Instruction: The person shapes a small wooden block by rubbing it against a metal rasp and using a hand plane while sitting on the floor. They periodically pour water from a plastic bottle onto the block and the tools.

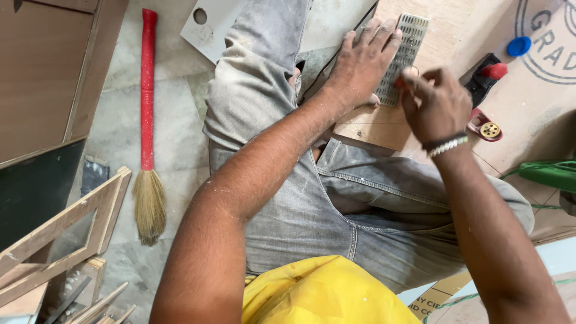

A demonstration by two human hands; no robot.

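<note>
The left hand point(362, 60) lies flat, fingers spread, pressing on one perforated metal plate point(404, 55) that rests on one plywood piece point(384, 123). The right hand point(433, 102) hovers just beside the plate's near end, fingers pinched together; what they pinch, if anything, I cannot tell. One beaded bracelet point(447, 144) circles the right wrist. Beyond the hands sit one blue cap point(519, 46) and one hand plane point(487, 77) with a red knob. Well apart on the floor lies one broom point(147, 126) with a red handle, beside one wooden frame point(66, 231).
</note>
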